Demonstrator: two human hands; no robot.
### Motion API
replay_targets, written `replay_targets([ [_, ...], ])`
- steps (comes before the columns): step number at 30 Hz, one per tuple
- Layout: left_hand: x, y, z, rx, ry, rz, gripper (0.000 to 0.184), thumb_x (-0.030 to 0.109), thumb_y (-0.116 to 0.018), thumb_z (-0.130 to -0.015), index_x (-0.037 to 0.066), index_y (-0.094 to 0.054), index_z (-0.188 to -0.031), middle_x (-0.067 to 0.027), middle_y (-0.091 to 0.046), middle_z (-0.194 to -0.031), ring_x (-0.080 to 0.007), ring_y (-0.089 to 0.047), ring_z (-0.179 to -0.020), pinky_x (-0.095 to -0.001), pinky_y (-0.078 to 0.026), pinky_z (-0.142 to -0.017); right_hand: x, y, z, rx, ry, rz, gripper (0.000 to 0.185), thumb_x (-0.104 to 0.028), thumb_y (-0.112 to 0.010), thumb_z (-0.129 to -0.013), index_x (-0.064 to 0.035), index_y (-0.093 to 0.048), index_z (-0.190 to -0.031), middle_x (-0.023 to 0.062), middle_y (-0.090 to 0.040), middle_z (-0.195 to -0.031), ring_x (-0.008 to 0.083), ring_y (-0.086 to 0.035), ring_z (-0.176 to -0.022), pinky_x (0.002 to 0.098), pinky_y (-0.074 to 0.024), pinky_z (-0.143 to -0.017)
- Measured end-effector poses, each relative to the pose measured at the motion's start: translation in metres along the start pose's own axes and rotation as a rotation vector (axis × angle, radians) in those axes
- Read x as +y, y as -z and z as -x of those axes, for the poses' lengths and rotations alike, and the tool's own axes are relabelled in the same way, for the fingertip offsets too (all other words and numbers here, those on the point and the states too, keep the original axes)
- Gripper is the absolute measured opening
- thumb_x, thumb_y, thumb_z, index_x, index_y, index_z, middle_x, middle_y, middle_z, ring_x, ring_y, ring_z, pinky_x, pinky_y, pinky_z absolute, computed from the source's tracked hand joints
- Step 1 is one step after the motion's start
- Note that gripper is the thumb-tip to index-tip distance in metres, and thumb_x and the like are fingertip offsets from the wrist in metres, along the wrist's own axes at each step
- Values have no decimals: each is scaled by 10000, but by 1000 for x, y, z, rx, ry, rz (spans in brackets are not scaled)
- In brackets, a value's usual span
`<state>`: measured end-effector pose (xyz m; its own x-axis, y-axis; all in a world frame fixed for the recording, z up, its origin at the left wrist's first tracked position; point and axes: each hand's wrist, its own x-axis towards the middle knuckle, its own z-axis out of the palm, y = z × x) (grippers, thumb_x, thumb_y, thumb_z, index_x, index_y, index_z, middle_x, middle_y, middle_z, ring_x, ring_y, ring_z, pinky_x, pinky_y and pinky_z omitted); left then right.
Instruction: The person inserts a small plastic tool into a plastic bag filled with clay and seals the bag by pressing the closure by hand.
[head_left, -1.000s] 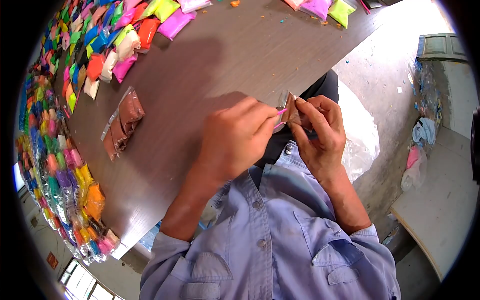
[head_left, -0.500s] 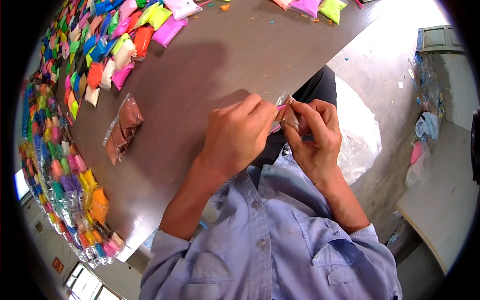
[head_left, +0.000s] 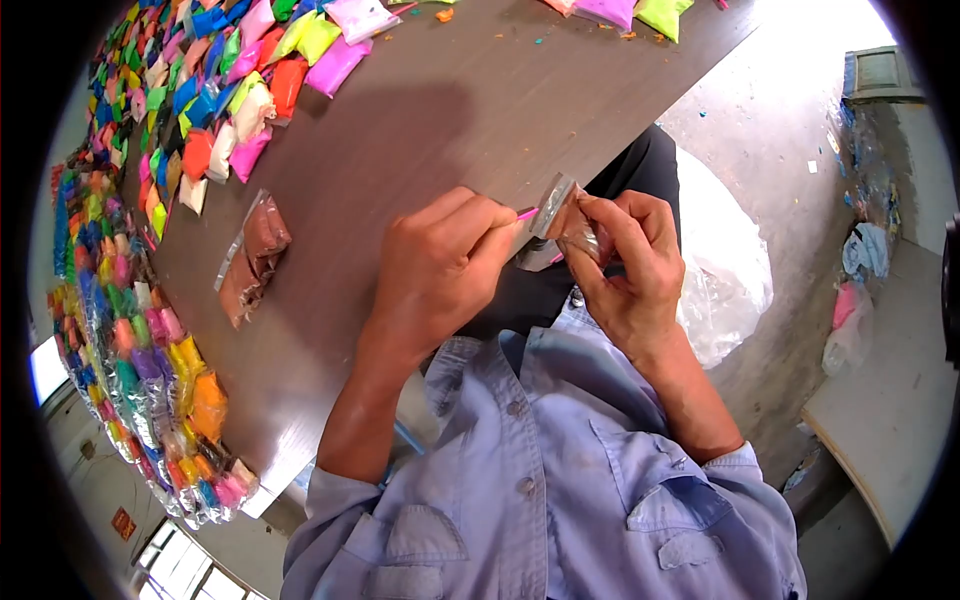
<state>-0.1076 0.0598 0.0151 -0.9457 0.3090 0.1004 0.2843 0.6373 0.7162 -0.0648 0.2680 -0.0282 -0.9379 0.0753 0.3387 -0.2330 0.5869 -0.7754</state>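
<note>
My right hand (head_left: pixel 635 265) pinches a small clear plastic bag (head_left: pixel 578 228) of brown, clay-like material between thumb and fingers. The bag's clear end tilts up toward the left. My left hand (head_left: pixel 440 265) is closed around a thin pink stick (head_left: pixel 527 214), whose tip pokes out toward the bag with a small gap between them. Another bit of pink shows beneath the bag; its shape is mostly hidden. Left of my left hand, a second clear bag with brown contents (head_left: pixel 256 262) lies flat on the dark table (head_left: pixel 350 190).
A big heap of colourful filled packets (head_left: pixel 215 100) covers the table's far left. Below it run rows of multicoloured bags (head_left: pixel 140 350). More packets (head_left: pixel 662 15) lie at the far edge. A white plastic sack (head_left: pixel 725 260) is beside my leg on the right.
My left hand has drawn back leftward from the bag with the pink stick. The bag's clear end now stands out more, while my right hand keeps its hold.
</note>
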Motion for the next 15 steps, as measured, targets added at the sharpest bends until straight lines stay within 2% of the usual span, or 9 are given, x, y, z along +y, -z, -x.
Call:
replay_targets([
  [4, -3, 1, 2, -31, 50, 75, 45, -29, -769, -909, -5, -773, -948, -106, -719, -833, -191, -672, -705, -329, -504, -629, 4, -4, 1, -41, 29, 29, 481, -3, -865, -807, -104, -798, -1272, 81, -611, -1030, 167, -651, -715, 321, -564, -613],
  [15, -5, -1, -5, -38, 102, 112, 49, -25, -776, -900, -7, -772, -945, -109, -726, -834, -182, -681, -705, -323, -513, -637, 4, -3, -2, -60, 61, 107, 430, -64, -880, -838, -119, -814, -1259, 75, -614, -1023, 156, -639, -709, 314, -555, -602],
])
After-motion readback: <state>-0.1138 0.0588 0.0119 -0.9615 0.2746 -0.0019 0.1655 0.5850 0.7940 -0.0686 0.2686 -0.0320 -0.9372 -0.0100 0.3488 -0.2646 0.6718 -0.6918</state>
